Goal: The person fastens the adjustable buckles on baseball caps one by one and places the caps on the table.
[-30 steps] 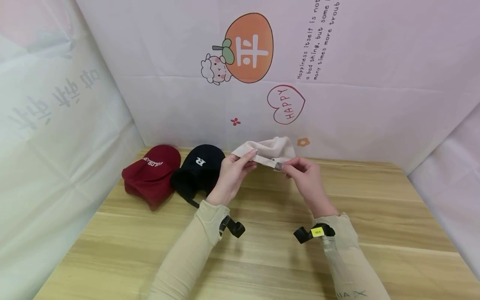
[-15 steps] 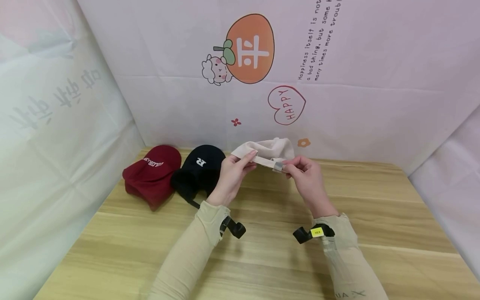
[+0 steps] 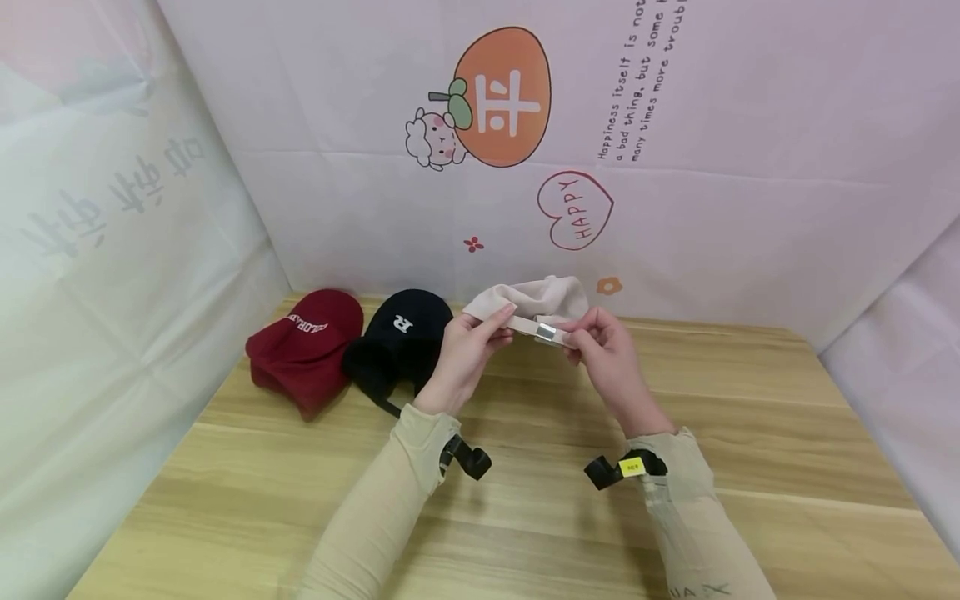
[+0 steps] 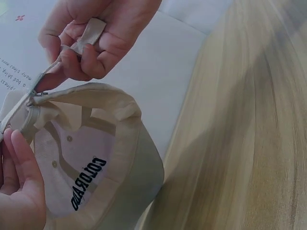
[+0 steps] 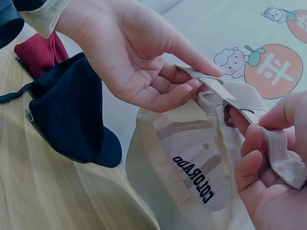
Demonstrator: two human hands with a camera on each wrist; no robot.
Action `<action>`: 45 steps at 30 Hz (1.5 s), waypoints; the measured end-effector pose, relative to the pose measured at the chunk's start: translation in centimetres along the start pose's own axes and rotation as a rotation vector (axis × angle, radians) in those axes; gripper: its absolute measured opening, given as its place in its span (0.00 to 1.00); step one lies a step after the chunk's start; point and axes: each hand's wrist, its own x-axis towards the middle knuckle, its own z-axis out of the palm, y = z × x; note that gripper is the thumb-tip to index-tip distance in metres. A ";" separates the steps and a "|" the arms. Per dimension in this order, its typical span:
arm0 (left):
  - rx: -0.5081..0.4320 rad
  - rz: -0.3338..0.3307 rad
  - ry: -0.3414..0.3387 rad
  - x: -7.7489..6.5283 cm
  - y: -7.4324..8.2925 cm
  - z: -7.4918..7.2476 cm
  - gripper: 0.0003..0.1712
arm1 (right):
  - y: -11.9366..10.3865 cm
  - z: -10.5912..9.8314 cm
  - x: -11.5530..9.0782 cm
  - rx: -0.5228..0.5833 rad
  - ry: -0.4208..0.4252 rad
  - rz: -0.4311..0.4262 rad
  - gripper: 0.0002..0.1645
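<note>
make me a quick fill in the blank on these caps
In the head view, the red cap lies to the ____ of the navy cap.
The white letter on the navy cap is ____.
Dark lettering inside the cream cap spells ____.
The right grip pinches the cream cap's ____ beside its buckle.
Missing words: left; R; COLORADO; strap.

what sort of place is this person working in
Probably a small screened-off recording booth, though I can't be sure: printed cloth hangs behind and on both sides of the wood-grain table, and the person handling the beige cap wears black wrist cameras.
</note>
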 end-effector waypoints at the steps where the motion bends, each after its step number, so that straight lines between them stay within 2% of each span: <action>1: -0.005 -0.001 0.004 0.0 0.0 0.0 0.17 | 0.0 0.0 0.0 -0.008 0.001 0.004 0.06; 7: -0.031 -0.014 0.017 0.1 0.0 -0.2 0.16 | -0.4 -0.8 -0.1 -0.026 -0.032 0.050 0.11; 12: -0.050 -0.003 0.021 0.3 0.3 -0.1 0.16 | -0.3 -2.5 0.0 -0.087 -0.071 0.174 0.18; 16: -0.070 0.009 0.029 0.5 0.8 0.0 0.16 | 0.9 -3.7 0.1 -0.139 -0.063 0.288 0.27; 19: -0.074 0.012 0.033 0.6 1.0 0.1 0.15 | 2.3 -4.2 0.0 -0.157 -0.049 0.360 0.26; 21: -0.074 0.015 0.035 0.6 1.0 0.2 0.14 | 3.4 -4.3 -0.2 -0.181 -0.076 0.380 0.25; 25: -0.080 0.027 0.035 0.6 1.0 0.5 0.14 | 5.0 -3.4 -0.6 -0.190 -0.161 0.367 0.27; 27: -0.085 0.033 0.031 0.6 1.0 0.6 0.14 | 5.4 -2.6 -0.9 -0.165 -0.177 0.353 0.28; 33: -0.106 0.031 0.024 0.3 0.9 1.1 0.14 | 5.5 0.5 -1.2 -0.084 -0.168 0.315 0.25; 38: -0.106 0.020 0.006 0.2 0.8 1.2 0.14 | 5.1 2.1 -0.8 -0.014 -0.146 0.283 0.25; 45: -0.094 0.012 -0.022 0.1 0.4 1.2 0.17 | 4.0 3.4 -0.3 0.213 -0.069 0.219 0.21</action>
